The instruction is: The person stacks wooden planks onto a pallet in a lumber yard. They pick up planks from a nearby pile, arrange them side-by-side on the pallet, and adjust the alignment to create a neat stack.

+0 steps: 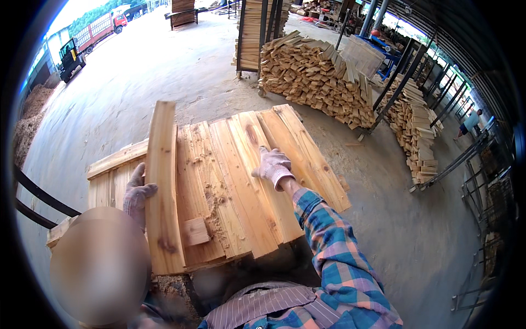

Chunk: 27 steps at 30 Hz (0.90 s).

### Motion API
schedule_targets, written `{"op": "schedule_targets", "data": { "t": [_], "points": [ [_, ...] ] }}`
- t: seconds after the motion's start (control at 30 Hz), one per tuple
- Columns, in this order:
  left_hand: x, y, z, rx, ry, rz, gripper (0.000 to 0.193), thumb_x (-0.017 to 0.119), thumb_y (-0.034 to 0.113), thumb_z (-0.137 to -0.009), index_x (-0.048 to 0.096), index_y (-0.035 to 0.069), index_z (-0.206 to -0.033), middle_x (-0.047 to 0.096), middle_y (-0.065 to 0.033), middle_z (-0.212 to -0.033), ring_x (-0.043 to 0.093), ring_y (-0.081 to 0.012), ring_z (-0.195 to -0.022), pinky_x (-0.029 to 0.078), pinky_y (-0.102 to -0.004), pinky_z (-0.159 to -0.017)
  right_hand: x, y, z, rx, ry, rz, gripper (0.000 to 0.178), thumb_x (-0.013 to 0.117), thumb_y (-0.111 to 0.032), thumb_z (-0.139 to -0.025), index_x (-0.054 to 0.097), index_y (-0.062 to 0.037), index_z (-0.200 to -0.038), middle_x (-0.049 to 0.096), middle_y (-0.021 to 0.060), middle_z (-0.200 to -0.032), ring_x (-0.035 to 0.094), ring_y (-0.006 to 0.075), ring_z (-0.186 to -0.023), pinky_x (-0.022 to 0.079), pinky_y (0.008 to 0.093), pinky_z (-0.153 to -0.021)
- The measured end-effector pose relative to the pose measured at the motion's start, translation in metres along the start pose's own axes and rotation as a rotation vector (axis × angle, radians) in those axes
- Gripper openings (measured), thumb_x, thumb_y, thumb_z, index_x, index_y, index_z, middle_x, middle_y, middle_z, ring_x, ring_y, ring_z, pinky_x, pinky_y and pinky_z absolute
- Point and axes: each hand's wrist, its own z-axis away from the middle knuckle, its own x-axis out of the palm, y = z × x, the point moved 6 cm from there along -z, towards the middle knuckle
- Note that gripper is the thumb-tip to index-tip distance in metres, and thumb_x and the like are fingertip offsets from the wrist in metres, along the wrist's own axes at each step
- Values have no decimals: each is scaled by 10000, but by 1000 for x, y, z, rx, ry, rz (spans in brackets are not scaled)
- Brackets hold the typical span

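Board was clasped at left edge by left hand; plank was touched by right hand, fingers half-open, empty.

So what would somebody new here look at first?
Probably the long wooden plank left of centre, gripped at its left edge by the gloved left hand and jutting past its neighbours. Then the gloved right hand, resting on the side-by-side boards. Beyond them, right of top centre, rises a big heap of short wood pieces.
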Motion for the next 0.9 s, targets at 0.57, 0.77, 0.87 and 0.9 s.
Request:
{"op": "schedule_targets", "data": {
  "t": [0.57, 0.77, 0.87, 0.9],
  "points": [
    [-132, -49, 102, 77, 416, -1079, 496, 560, 292, -988, 483, 12, -1391, 540, -159, -1359, 520, -218, -1214, 393, -324, -1043, 169, 199, 259, 175, 708, -1167, 95, 589, -76, -915, 588, 4, -967, 676, 126, -946, 670, 181, -882, 550, 279, -731],
    [-142, -52, 100, 90, 436, -932, 511, 589, 273, -973, 483, -29, -1372, 542, -165, -1362, 520, -217, -1224, 388, -322, -1054, 219, 141, 213, 408, 574, -1387, 436, 748, -331, -825, 535, 41, -743, 662, 173, -813, 631, 181, -824, 504, 288, -709],
    [-148, -58, 99, 97, 448, -839, 508, 590, 284, -972, 498, -28, -1362, 544, -161, -1362, 520, -212, -1224, 380, -322, -1059, 203, 127, 201, 157, 742, -1624, 359, 740, -269, -834, 566, 38, -766, 660, 159, -827, 624, 187, -817, 502, 281, -711],
    [-149, -58, 98, 106, 449, -855, 503, 590, 284, -971, 502, -24, -1360, 545, -159, -1362, 521, -212, -1223, 381, -322, -1058, 199, 125, 198, 122, 753, -1697, 336, 737, -247, -841, 570, 36, -768, 662, 153, -831, 624, 187, -816, 502, 278, -711]
  ]
}}
